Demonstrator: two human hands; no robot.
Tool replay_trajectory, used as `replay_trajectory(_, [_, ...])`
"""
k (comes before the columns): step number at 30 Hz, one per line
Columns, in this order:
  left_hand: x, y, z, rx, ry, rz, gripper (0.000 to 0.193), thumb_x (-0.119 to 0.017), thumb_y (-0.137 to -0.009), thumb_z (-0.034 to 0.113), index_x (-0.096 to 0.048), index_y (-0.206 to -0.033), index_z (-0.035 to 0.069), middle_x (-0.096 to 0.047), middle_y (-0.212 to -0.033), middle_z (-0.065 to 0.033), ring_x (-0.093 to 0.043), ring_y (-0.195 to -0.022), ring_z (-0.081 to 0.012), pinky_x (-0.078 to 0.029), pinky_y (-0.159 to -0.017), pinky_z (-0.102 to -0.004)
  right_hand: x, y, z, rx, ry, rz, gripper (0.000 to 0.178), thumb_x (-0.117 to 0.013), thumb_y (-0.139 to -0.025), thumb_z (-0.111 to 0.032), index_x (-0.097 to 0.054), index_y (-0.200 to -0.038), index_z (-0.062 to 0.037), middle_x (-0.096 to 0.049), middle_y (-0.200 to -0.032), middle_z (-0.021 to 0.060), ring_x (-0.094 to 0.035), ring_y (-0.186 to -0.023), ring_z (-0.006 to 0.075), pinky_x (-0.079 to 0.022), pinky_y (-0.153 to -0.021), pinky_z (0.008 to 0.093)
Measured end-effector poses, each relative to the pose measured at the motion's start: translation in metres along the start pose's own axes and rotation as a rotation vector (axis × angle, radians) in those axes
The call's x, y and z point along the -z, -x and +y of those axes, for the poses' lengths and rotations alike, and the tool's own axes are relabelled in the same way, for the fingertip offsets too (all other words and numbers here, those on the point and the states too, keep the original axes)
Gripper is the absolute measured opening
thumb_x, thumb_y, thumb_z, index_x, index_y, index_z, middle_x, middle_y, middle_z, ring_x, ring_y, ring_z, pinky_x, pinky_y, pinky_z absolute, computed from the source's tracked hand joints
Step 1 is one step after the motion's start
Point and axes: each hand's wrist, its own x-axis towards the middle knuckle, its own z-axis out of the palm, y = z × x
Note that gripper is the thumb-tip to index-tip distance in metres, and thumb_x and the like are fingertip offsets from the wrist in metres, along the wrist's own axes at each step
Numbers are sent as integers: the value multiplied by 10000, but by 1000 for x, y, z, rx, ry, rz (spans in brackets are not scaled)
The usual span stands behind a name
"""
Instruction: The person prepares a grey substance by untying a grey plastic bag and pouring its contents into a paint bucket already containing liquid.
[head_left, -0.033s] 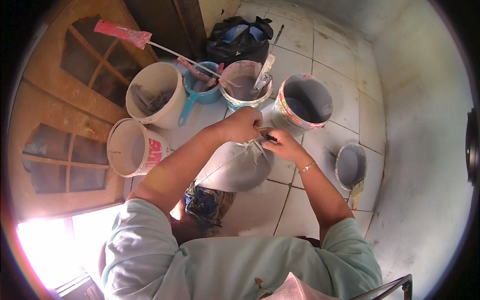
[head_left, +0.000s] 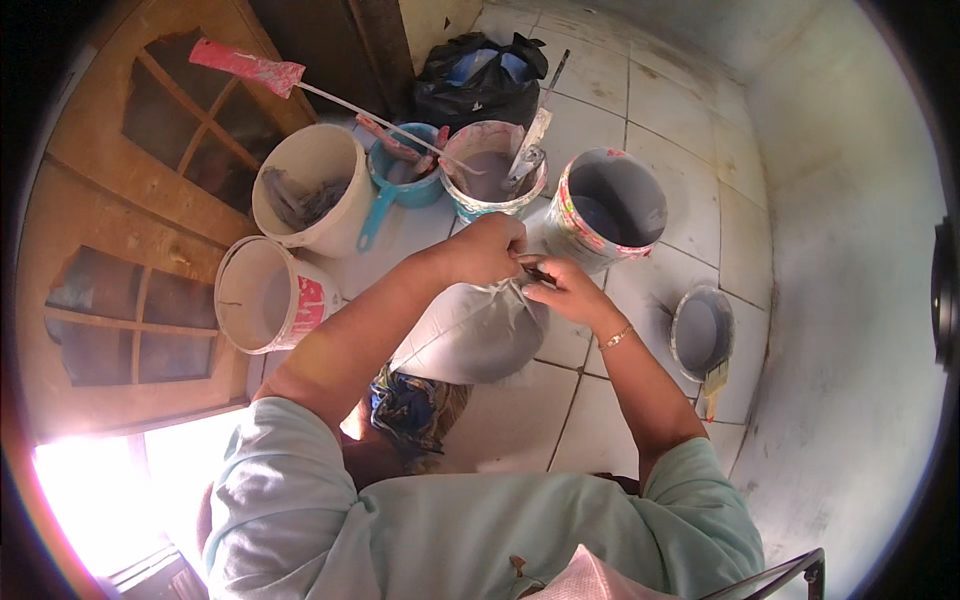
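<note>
A bulging white bag (head_left: 470,335) rests low in front of me, its top gathered and creased. My left hand (head_left: 488,248) is closed at the gathered top, fingers curled in and partly hidden. Beside it, my right hand (head_left: 562,285) pinches the bag's neck from the right. A small dark thing (head_left: 540,275) shows between the fingers of that hand, too small to name. Just beyond my hands stands a paint-smeared bucket (head_left: 600,245) with grey liquid inside. Left of that, another bucket (head_left: 500,208) of grey liquid has a brush (head_left: 530,150) and the roller's rod in it.
At the left are a cream bucket (head_left: 340,225) with dark stuff inside and a smaller pail (head_left: 309,300). A blue dipper (head_left: 376,218) sits behind them, under a pink paint roller (head_left: 245,66). A black bag (head_left: 470,100) stands farther back. On the right, a brush (head_left: 715,385) lies against a grey tub (head_left: 701,335).
</note>
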Motion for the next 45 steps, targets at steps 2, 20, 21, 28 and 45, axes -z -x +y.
replay_trajectory(2, [1,0,3,-16,-21,7,204,-691,-633,91,-514,-687,6,-533,-646,-95,-512,-612,-178,-414,-549,-328,-2,3,-2,50,-49,47,386,-591,-796,-83,-552,-1163,28,-602,-1138,160,-577,-1020,205,-436,-892,310])
replay_trajectory(20, [-8,9,-17,-18,82,150,285,-711,-718,231,-555,-811,11,-585,-784,-123,-542,-679,-231,-449,-638,-332,-12,5,-5,16,59,297,176,-550,-828,-45,-615,-969,38,-643,-891,189,-631,-788,282,-472,-719,329])
replay_trajectory(21, [-8,16,-23,32,90,124,310,-719,-707,242,-557,-847,18,-585,-815,-120,-550,-706,-234,-456,-658,-333,-13,6,-2,46,29,308,171,-550,-827,-33,-613,-967,43,-644,-891,186,-631,-788,274,-474,-719,325])
replay_trajectory(28, [-59,55,-25,41,-254,179,337,-679,-668,218,-557,-911,20,-576,-880,-161,-571,-855,-338,-473,-745,-408,-16,10,-3,77,88,357,130,-538,-859,25,-608,-966,44,-618,-813,52,-536,-743,77,-446,-669,220])
replay_trajectory(45, [-96,52,-37,-135,-352,485,155,-610,-697,104,-529,-770,-7,-518,-812,-168,-543,-785,-343,-456,-663,-449,-13,15,-11,-43,-55,433,144,-552,-854,-52,-657,-941,-4,-641,-754,68,-499,-628,78,-425,-599,243])
